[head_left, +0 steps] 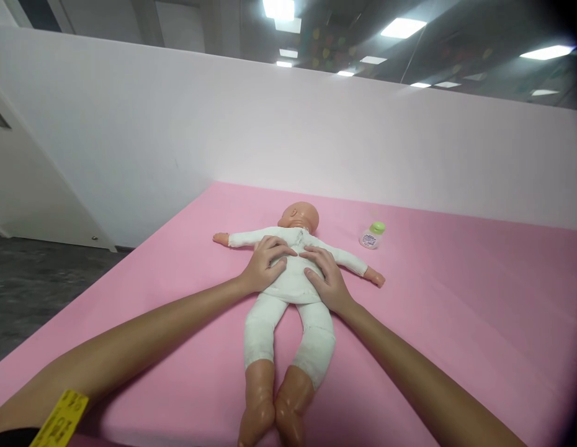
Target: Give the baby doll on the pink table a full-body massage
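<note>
A baby doll (293, 287) with a white cloth body lies stretched out on the pink surface, its head at the far end and its bare feet towards me. Its arms are spread to both sides, and the head is turned to the left. My left hand (266, 264) rests on the left side of the doll's torso, fingers extended towards the middle. On the opposite side my right hand (328, 278) lies over the torso with its fingers stretched out. The fingertips of both hands nearly meet at the chest. Neither hand grips anything.
A small clear bottle (370, 239) with a green cap stands right of the doll's head. The pink tabletop (456, 298) runs back to a white wall (288, 136). Dark floor (46, 285) and a pale door (32, 174) show at left.
</note>
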Tool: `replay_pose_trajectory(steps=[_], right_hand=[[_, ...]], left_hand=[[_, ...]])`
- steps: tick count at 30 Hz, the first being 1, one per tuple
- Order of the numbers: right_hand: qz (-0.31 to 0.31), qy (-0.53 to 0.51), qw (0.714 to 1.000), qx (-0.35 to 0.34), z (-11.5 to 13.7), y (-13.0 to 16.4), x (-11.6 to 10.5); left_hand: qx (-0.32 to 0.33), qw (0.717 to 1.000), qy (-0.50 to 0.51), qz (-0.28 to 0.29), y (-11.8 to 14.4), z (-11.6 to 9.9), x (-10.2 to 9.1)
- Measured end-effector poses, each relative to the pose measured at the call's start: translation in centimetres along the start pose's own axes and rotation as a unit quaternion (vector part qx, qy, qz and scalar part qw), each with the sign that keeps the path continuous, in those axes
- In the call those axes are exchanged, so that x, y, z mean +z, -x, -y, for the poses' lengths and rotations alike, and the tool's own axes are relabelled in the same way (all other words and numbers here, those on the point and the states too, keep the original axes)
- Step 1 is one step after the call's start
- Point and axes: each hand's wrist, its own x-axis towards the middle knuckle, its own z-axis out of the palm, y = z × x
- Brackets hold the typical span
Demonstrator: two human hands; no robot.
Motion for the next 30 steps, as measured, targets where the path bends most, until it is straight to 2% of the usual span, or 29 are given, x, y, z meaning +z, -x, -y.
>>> replay_pose_trajectory(steps=[30], right_hand=[[-0.006,-0.004,1.000,0.007,0.43,-0.20,-0.05]], left_hand=[[-0.004,1.000,-0.007,0.002,-0.11,0.14,-0.06]])
